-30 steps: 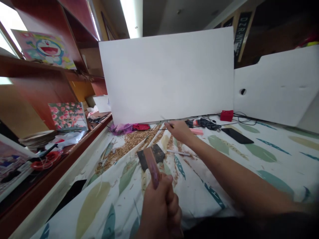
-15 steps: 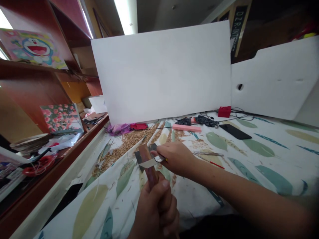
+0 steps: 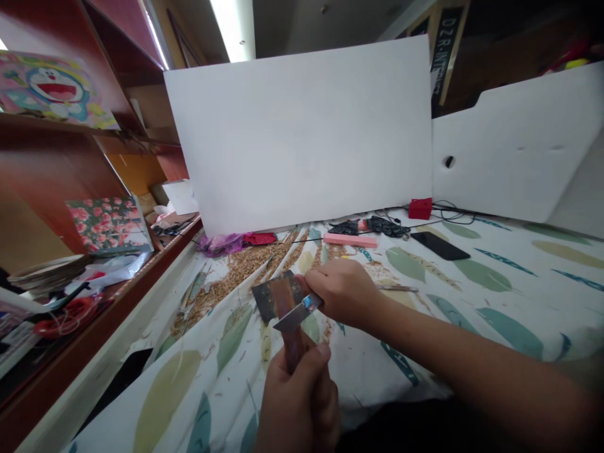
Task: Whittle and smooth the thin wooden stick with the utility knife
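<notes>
My left hand (image 3: pixel 298 402) is closed round the lower end of a reddish-brown wooden stick (image 3: pixel 287 318), which stands nearly upright in front of me. My right hand (image 3: pixel 343 291) is closed on a knife whose silver blade (image 3: pixel 293 314) lies across the stick, pointing left and down. Behind the stick a dark square pad (image 3: pixel 274 294) rests on the leaf-patterned cloth (image 3: pixel 415 340). Wood shavings (image 3: pixel 240 269) are strewn over the cloth beyond my hands.
A white board (image 3: pixel 302 132) stands at the back, a second one (image 3: pixel 519 151) to the right. In front of them lie a pink bar (image 3: pixel 350 240), a black phone (image 3: pixel 440 245), a red box (image 3: pixel 419 208) and cables. Red-brown shelves (image 3: pixel 70 189) with pictures and clutter run along the left.
My right hand came back from the far side of the cloth with the knife and set its blade against the stick. The stick and left hand stayed nearly in place.
</notes>
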A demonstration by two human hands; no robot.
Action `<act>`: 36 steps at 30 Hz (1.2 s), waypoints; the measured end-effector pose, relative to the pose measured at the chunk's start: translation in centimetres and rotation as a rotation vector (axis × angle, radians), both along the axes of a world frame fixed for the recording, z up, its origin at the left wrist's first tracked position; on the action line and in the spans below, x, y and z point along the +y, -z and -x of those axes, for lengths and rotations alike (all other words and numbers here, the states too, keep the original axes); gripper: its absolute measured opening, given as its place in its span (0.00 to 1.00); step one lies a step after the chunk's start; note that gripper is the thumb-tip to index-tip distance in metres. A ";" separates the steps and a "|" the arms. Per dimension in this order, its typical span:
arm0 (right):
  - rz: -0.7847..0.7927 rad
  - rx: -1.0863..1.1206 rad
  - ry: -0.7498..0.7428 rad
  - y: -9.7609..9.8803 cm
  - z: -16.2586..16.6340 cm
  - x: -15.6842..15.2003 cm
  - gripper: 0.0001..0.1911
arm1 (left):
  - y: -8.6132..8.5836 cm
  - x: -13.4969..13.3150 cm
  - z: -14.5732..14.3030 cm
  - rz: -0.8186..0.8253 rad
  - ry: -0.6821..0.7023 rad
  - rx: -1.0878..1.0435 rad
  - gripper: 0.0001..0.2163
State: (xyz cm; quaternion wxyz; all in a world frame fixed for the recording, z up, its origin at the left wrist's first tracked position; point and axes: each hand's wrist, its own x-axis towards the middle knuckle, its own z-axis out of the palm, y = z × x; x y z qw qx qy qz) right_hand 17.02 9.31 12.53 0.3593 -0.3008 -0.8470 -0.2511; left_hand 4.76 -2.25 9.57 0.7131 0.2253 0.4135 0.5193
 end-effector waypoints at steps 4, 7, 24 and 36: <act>-0.033 0.031 -0.051 1.2 0.4 1.3 0.19 | -0.4 -0.4 -0.4 0.021 0.046 -0.053 0.25; -0.037 0.042 -0.053 1.9 0.8 2.1 0.18 | -0.2 -0.3 -0.7 0.024 0.012 -0.042 0.24; 0.309 0.069 0.285 2.8 1.4 13.0 0.15 | 1.5 -0.9 -1.9 0.105 -0.056 -0.069 0.24; 0.389 -0.007 0.212 0.8 0.4 6.2 0.17 | 0.6 1.1 0.2 0.046 0.011 -0.143 0.23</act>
